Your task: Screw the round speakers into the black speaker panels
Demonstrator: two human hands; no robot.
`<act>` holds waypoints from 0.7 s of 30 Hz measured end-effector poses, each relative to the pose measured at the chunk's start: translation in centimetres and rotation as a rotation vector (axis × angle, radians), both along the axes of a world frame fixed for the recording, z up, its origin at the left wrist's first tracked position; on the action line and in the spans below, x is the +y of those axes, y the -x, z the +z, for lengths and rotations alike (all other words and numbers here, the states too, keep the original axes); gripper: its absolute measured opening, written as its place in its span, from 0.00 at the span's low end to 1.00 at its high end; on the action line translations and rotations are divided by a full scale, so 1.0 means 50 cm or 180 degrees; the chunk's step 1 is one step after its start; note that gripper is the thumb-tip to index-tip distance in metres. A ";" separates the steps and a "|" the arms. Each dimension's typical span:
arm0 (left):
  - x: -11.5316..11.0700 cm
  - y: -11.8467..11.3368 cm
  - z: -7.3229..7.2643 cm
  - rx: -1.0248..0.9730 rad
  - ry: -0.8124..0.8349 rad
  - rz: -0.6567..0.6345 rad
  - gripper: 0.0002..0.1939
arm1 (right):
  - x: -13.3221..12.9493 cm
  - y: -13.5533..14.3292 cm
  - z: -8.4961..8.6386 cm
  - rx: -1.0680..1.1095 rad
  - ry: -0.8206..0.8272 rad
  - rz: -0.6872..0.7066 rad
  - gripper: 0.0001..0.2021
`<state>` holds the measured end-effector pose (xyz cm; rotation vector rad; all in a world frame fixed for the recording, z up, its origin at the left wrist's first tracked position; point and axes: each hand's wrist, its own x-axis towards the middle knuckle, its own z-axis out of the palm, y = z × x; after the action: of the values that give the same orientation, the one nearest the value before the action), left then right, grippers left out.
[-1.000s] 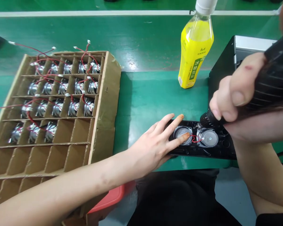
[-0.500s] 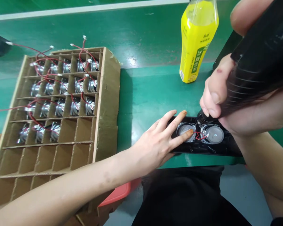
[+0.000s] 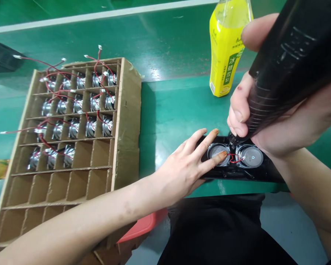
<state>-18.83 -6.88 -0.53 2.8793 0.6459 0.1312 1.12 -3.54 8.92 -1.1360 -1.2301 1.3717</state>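
A long black housing (image 3: 270, 171) lies along the front edge of the green table, with two round speakers seated in it. My left hand (image 3: 191, 162) rests on its left end, fingers spread, one fingertip on the left speaker (image 3: 218, 152). Thin red wires (image 3: 234, 159) run between that one and the right speaker (image 3: 251, 157). Wrapped around a black power screwdriver (image 3: 281, 73), my right hand (image 3: 289, 121) holds it tilted. The tool's tip meets the housing at the upper edge between the speakers; the exact contact point is too small to make out.
On the left stands a divided cardboard box (image 3: 127, 121) holding several wired speakers. A yellow drink bottle (image 3: 228, 51) is upright behind the housing. A red container (image 3: 143, 226) sits below the table edge, and a dark object (image 3: 4, 57) lies at the far left.
The screwdriver's upper body and my right hand have shifted a little left and tilted more upright. My left hand and the housing stay in place.
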 end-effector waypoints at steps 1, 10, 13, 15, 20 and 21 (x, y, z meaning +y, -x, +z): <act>0.000 0.000 0.000 0.0001 0.0015 -0.0006 0.48 | 0.000 -0.002 -0.004 0.0164 0.0007 0.0045 0.41; 0.002 0.000 -0.008 -0.0123 0.0077 0.0008 0.45 | -0.006 -0.008 -0.049 0.0862 -0.0491 -0.0207 0.39; 0.005 0.000 -0.010 -0.0188 0.0123 0.0007 0.42 | -0.008 -0.013 -0.063 0.0775 -0.0566 -0.0096 0.39; 0.007 0.000 -0.011 -0.0234 0.0147 -0.0001 0.40 | -0.009 -0.014 -0.070 0.0778 -0.0527 -0.0001 0.42; 0.011 -0.001 -0.009 -0.0190 0.0204 -0.0019 0.38 | -0.010 -0.006 -0.080 0.0887 -0.0287 0.0045 0.43; 0.011 -0.001 -0.008 -0.0176 0.0217 -0.0015 0.37 | -0.010 -0.005 -0.083 0.0911 -0.0319 0.0049 0.42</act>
<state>-18.79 -6.31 -0.92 2.8010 0.6212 0.1836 1.37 -4.03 4.78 -0.8294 -1.0883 1.4124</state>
